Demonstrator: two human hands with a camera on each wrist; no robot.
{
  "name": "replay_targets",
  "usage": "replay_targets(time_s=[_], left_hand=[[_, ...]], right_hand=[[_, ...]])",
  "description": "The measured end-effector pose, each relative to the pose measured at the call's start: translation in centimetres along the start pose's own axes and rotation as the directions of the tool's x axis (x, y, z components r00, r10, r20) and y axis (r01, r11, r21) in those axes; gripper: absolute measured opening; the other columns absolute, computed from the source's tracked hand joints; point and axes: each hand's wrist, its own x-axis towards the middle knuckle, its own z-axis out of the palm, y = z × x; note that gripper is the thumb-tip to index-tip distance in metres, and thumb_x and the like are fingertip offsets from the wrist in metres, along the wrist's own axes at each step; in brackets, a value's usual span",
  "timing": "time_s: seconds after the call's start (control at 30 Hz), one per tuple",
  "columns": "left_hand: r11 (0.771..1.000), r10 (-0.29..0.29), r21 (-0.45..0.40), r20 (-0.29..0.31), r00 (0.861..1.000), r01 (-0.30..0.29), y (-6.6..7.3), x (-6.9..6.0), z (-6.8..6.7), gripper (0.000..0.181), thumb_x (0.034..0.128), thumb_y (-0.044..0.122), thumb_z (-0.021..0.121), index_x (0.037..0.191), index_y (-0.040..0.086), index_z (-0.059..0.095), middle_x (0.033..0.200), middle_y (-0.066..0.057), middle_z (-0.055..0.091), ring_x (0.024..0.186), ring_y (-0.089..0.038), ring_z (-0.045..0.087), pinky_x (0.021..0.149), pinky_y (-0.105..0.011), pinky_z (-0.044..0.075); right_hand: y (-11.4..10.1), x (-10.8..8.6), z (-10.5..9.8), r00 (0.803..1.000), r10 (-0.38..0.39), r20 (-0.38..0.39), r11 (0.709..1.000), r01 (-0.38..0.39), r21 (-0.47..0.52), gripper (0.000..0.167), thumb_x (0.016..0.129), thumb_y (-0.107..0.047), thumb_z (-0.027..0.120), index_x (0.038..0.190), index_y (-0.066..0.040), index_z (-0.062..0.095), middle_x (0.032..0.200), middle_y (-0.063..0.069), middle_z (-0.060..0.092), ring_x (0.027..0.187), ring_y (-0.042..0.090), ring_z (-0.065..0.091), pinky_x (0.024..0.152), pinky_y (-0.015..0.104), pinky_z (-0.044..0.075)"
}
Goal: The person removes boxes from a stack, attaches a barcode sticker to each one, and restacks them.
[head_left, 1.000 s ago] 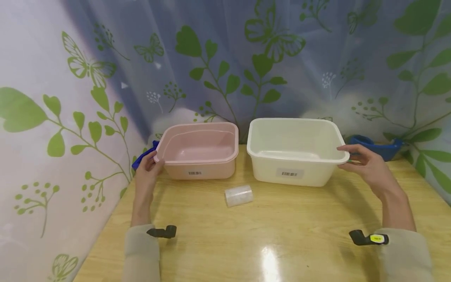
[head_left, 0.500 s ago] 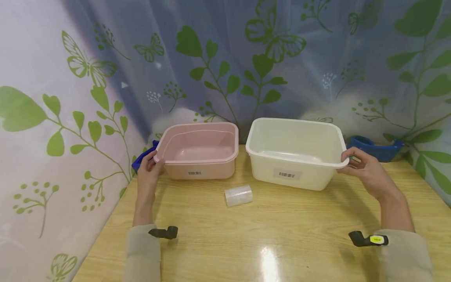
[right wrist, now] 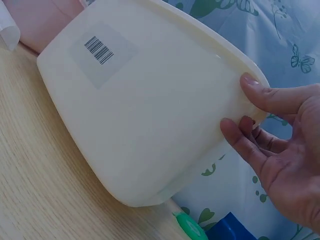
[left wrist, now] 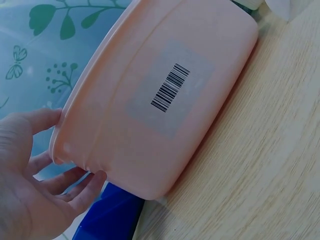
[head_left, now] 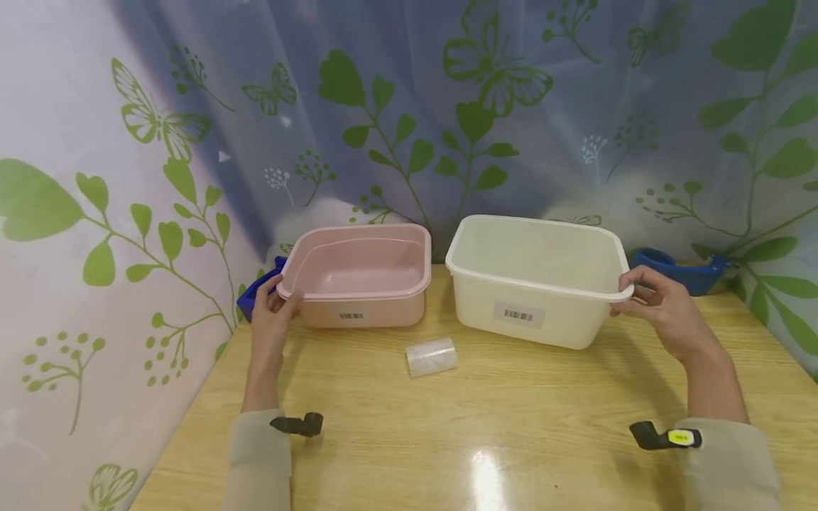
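Observation:
Side by side on the wooden table stand a pink plastic basin (head_left: pixel 396 310) and a larger white plastic basin (head_left: pixel 565 319), each with a barcode label on its front wall. My left hand (head_left: pixel 271 323) grips the pink basin's left rim at the front corner; in the left wrist view its fingers (left wrist: pixel 92 187) reach under the rim. At the white basin's right front corner, my right hand (head_left: pixel 671 319) holds the rim, with the thumb (right wrist: pixel 257 92) against it. The white basin sits slightly turned, its right front corner nearer me.
A clear roll, like packing tape (head_left: pixel 431 357), lies in front of the gap between the basins. Behind my left hand is a blue object (head_left: pixel 252 301), partly hidden. A blue tape dispenser (head_left: pixel 696 277) stands at the back right. A patterned curtain (head_left: pixel 409 106) hangs behind.
The right hand has closed on the white basin's rim, and that basin has turned slightly, its right front corner coming nearer me. The left hand and pink basin have barely moved.

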Motion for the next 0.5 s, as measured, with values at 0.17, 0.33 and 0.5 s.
replay_targets(time_s=[0.17,0.33,0.5], left_hand=[[0.999,-0.036,-0.003,0.04,0.999,0.036,1.3,-0.9,0.0,0.07,0.101,0.009,0.066,0.162,0.01,0.031,0.159,-0.018,0.044,0.142,-0.028,0.047,0.108,-0.035,0.048],[1.0,-0.024,-0.01,0.053,0.998,0.025,1.1,-0.7,-0.1,0.073,0.1004,0.009,0.068,0.162,0.009,0.029,0.161,-0.017,0.04,0.146,-0.032,0.041,0.104,-0.029,0.049],[1.0,0.003,-0.011,0.039,0.999,-0.003,0.2,0.0,-0.1,0.073,0.1008,0.013,0.068,0.162,0.012,0.029,0.162,-0.015,0.039,0.145,-0.031,0.042,0.1,-0.023,0.051]], right_hand=[[-0.5,0.0,0.2,0.999,-0.027,-0.024,0.996,0.029,0.081,0.017,0.096,0.007,0.068,0.105,-0.005,0.062,0.106,-0.003,0.063,0.086,0.008,0.07,0.079,0.017,0.055],[-1.4,0.0,0.6,0.993,-0.079,-0.082,0.989,0.088,0.115,0.015,0.096,0.008,0.067,0.105,-0.004,0.064,0.105,-0.001,0.063,0.091,0.008,0.067,0.076,0.017,0.054],[-3.3,-0.1,1.0,0.977,-0.151,-0.151,0.974,0.173,0.145,0.016,0.095,0.013,0.066,0.103,-0.001,0.064,0.103,-0.001,0.067,0.09,0.008,0.067,0.075,0.016,0.054]])
